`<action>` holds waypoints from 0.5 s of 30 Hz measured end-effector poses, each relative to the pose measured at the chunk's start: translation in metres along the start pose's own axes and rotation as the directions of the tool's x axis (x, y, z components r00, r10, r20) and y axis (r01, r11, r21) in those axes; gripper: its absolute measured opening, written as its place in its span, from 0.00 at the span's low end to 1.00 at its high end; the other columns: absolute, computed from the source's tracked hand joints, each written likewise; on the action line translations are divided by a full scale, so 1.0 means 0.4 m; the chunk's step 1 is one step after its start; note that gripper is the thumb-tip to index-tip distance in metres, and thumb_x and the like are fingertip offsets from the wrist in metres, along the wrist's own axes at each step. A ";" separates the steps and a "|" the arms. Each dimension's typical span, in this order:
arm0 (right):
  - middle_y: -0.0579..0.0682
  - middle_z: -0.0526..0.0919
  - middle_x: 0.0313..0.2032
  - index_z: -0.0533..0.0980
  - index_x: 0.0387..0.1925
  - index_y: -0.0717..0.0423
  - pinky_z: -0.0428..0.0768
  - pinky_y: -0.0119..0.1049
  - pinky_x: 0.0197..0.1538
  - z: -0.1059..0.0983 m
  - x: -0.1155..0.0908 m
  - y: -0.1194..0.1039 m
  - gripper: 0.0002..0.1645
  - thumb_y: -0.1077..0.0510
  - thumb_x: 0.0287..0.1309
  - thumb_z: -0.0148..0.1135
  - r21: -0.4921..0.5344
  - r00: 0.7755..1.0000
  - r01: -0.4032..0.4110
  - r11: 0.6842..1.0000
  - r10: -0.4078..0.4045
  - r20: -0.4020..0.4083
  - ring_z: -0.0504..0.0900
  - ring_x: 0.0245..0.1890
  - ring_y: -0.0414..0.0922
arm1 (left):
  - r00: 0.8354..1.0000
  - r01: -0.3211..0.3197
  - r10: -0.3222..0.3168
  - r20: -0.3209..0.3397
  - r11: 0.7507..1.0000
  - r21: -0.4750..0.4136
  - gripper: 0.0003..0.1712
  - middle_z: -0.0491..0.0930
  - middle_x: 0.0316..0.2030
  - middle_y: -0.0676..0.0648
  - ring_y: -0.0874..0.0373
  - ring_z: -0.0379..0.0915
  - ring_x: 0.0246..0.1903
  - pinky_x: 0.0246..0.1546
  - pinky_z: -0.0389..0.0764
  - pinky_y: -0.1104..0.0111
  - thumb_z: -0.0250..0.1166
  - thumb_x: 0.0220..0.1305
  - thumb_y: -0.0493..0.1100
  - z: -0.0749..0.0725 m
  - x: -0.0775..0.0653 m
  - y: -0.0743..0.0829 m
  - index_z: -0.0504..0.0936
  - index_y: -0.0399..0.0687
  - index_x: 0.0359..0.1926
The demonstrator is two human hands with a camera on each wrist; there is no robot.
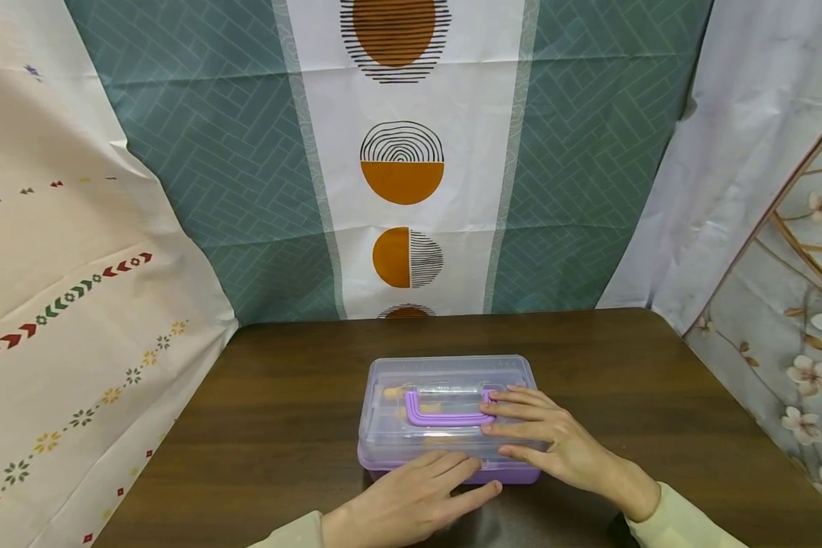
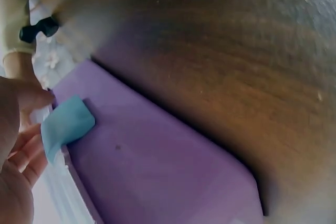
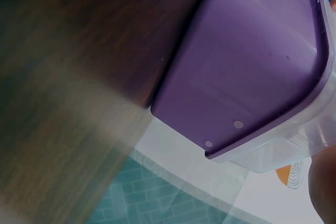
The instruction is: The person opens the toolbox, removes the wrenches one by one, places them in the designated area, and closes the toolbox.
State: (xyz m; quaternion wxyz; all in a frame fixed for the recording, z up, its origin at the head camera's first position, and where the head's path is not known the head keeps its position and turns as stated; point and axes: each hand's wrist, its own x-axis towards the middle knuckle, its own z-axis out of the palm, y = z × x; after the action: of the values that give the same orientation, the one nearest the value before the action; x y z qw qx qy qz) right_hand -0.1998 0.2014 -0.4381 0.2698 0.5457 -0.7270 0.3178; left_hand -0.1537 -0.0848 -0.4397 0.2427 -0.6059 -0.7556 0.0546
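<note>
A plastic storage box stands on the table, its clear lid (image 1: 390, 430) down over a purple base (image 1: 517, 475). The purple carrying handle (image 1: 445, 419) lies flat on the lid. Through the lid some yellow-orange shapes show, too blurred to name. My left hand (image 1: 414, 491) is at the box's front edge, fingers extended over the lid's rim. Beside its fingers a light blue latch (image 2: 68, 124) shows on the base's front in the left wrist view. My right hand (image 1: 565, 438) rests on the lid's right side with spread fingers, fingertips by the handle's right end.
The dark wooden table (image 1: 267, 426) extends around the box. Behind it hangs a green and white patterned cloth (image 1: 575, 152). A cream cloth (image 1: 75, 304) hangs at the left, a floral one (image 1: 781, 320) at the right.
</note>
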 end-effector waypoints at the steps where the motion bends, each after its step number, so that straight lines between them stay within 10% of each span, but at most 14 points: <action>1: 0.57 0.81 0.64 0.82 0.62 0.52 0.57 0.39 0.78 0.000 0.000 0.000 0.22 0.52 0.71 0.66 0.000 1.000 -0.003 1.000 0.003 0.003 0.75 0.69 0.53 | 1.000 -0.001 0.001 -0.007 1.000 0.018 0.32 0.73 0.66 0.48 0.57 0.69 0.64 0.72 0.66 0.66 0.64 0.74 0.43 0.001 0.002 0.001 0.69 0.53 0.75; 15: 0.57 0.81 0.64 0.82 0.62 0.53 0.57 0.39 0.79 -0.001 -0.002 0.003 0.22 0.52 0.71 0.65 0.005 1.000 -0.001 1.000 0.001 0.005 0.74 0.69 0.53 | 0.997 -0.001 0.022 -0.071 0.960 0.281 0.24 0.77 0.53 0.53 0.59 0.73 0.51 0.54 0.77 0.70 0.64 0.72 0.51 0.027 0.021 0.011 0.77 0.56 0.66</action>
State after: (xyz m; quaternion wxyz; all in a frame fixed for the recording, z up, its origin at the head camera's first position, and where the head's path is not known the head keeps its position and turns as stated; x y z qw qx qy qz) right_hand -0.2006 0.2022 -0.4386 0.2663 0.5469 -0.7270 0.3184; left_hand -0.1557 -0.0734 -0.4483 0.3534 -0.5714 -0.7272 0.1405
